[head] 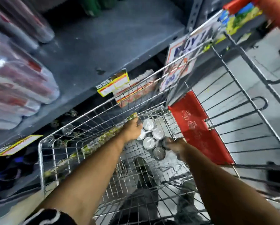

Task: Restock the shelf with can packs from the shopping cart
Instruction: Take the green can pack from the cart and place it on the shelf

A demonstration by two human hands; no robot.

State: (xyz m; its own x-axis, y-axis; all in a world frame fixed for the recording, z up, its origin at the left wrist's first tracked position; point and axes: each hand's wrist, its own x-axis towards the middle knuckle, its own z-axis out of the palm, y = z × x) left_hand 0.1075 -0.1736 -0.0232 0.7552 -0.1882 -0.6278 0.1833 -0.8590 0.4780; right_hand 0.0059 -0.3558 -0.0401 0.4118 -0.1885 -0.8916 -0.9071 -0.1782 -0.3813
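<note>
Here, both hands, left hand (132,129) and right hand (176,147), cup the can pack (150,140) at frame centre; grip evenly from beneath before lifting.

A yellow-bordered paper price tag (113,82) hangs from the front edge of the grey metal board, and a 2nd yellow price label (19,145) sits further left on the same edge. A white sign with blue block letters (190,47) leans behind the wire, blurred. A red plastic flap printed with round symbols (199,127) hangs inside the folding seat. The pale grey tiled floor (257,65) shows at right. A dark shoe (144,172) shows through the mesh below.
</note>
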